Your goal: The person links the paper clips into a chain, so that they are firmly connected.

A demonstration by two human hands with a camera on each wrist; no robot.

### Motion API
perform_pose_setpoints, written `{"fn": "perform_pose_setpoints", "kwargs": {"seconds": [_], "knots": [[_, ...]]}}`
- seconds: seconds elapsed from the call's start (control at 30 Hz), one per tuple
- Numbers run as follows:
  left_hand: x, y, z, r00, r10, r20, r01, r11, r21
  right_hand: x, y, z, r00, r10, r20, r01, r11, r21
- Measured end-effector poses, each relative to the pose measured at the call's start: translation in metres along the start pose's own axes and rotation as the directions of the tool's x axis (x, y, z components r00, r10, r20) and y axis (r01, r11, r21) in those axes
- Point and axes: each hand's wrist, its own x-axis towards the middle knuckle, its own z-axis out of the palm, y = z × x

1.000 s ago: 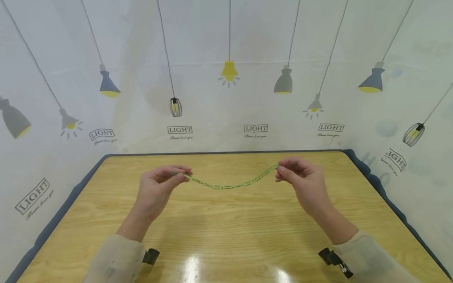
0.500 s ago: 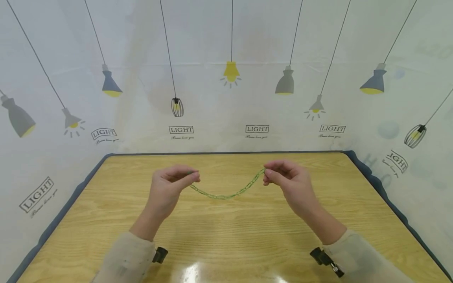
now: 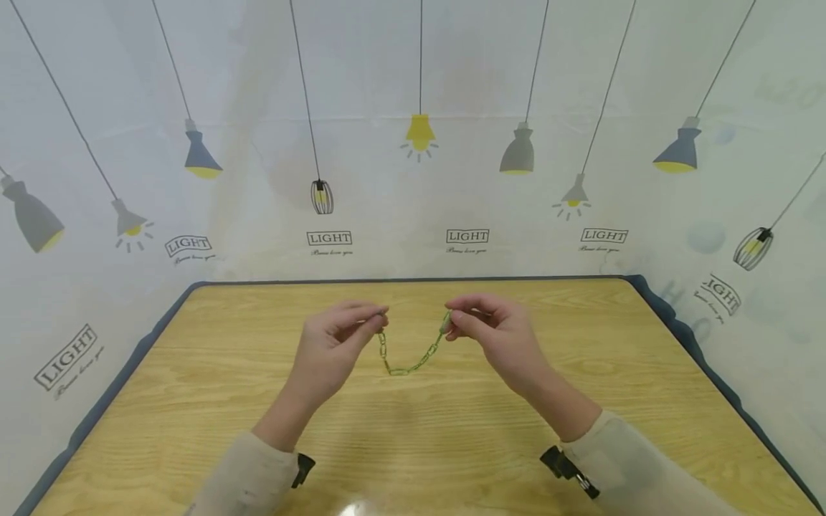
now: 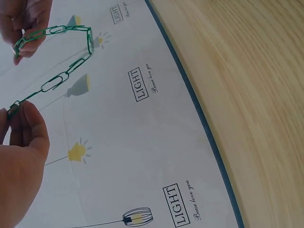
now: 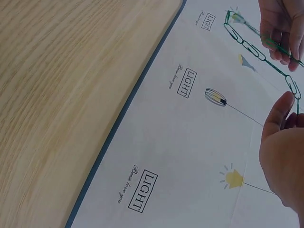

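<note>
A chain of green paper clips (image 3: 399, 371) hangs in a deep U above the table, linked end to end. My left hand (image 3: 332, 347) pinches one end between thumb and fingers. At the other end, my right hand (image 3: 500, 337) pinches a clip the same way. In the left wrist view the paper clip chain (image 4: 55, 81) runs from the near left hand (image 4: 23, 161) up to the right hand behind it. Single looped clips of the chain (image 5: 253, 50) show in the right wrist view, beside the right hand (image 5: 285, 156). The clips at the fingertips are partly covered.
Beneath the hands lies a wood-grain table (image 3: 413, 444) with a dark blue edge. A white cloth backdrop (image 3: 374, 93) printed with hanging lamps and the word LIGHT surrounds its back and sides. Each sleeve bears a black wrist mount (image 3: 568, 469).
Both hands have moved toward each other, the left to the right and the right to the left. The paper clip chain has gone from a shallow curve to a deeper sag.
</note>
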Motion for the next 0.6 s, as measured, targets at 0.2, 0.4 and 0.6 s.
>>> {"fn": "perform_pose_setpoints", "kwargs": {"seconds": [0.2,0.4,0.6], "knots": [[0.000,-0.001,0.008,0.976,0.216,0.016,-0.216,0.972,0.094,0.004,-0.007,0.017,0.998,0.031,0.049,-0.033,0.999,0.027],[0.004,-0.003,0.012,0.891,0.453,0.012,-0.440,0.859,0.260,0.006,-0.014,0.026,0.996,0.047,0.076,-0.052,0.997,0.064],[0.004,-0.002,0.013,0.870,0.493,0.015,-0.477,0.834,0.278,0.007,-0.015,0.029,0.995,0.053,0.087,-0.059,0.996,0.071]]}}
